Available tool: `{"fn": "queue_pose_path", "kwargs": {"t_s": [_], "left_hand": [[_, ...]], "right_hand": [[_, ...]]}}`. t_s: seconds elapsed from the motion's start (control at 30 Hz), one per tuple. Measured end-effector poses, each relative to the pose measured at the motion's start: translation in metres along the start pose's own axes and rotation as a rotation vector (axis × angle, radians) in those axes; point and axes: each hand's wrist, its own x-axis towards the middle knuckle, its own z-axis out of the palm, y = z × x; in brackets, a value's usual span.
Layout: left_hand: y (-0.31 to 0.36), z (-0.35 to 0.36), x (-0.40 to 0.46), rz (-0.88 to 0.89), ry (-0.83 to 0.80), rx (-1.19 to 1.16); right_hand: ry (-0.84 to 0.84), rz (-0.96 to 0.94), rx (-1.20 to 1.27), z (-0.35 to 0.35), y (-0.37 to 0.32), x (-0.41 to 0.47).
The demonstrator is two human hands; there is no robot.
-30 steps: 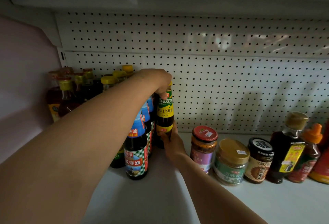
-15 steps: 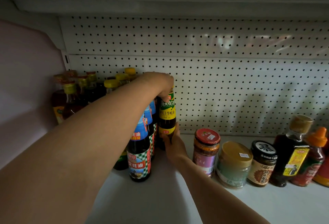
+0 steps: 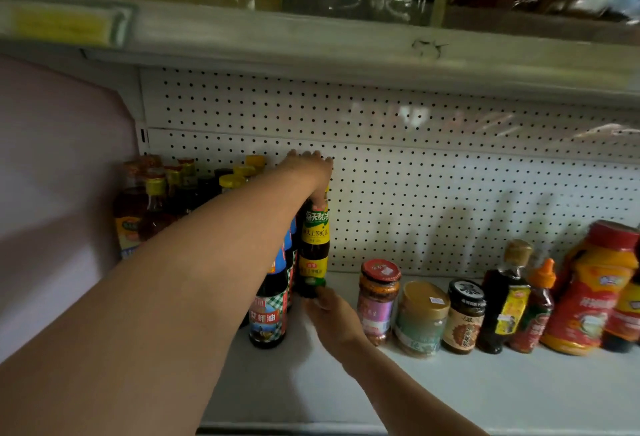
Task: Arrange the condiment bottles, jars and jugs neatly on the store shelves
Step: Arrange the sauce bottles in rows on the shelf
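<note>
Gripping the bottle (image 3: pixel 313 245) by its neck with my left hand (image 3: pixel 308 167), right hand (image 3: pixel 330 306) touching its base, I'm seating it at the shelf (image 3: pixel 485 394) back; a nudge could be toppling the blue-label bottle (image 3: pixel 268 311).

White pegboard back panel (image 3: pixel 450 172) and a blurred yellow price tag (image 3: pixel 62 25)

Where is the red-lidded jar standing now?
In the head view, the red-lidded jar stands on the shelf right of centre, between the right hand and the tan-lidded jar.
</note>
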Motion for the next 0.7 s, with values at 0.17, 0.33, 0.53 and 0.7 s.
{"fn": "queue_pose_path", "kwargs": {"t_s": [0.17,0.33,0.53,0.7], "left_hand": [[0.004,-0.022,-0.052,0.048,0.069,-0.250],[-0.004,-0.014,-0.135,-0.039,0.113,-0.524],[0.021,0.048,-0.253,-0.262,0.030,-0.906],[0.077,0.107,-0.346,-0.449,-0.112,-1.022]], "right_hand": [[0.082,0.000,-0.117,-0.029,-0.014,-0.032],[0.133,0.035,0.038,-0.063,-0.023,-0.063],[0.065,-0.031,-0.052,-0.089,-0.003,-0.131],[-0.153,-0.066,-0.140,-0.095,0.027,-0.200]]}}
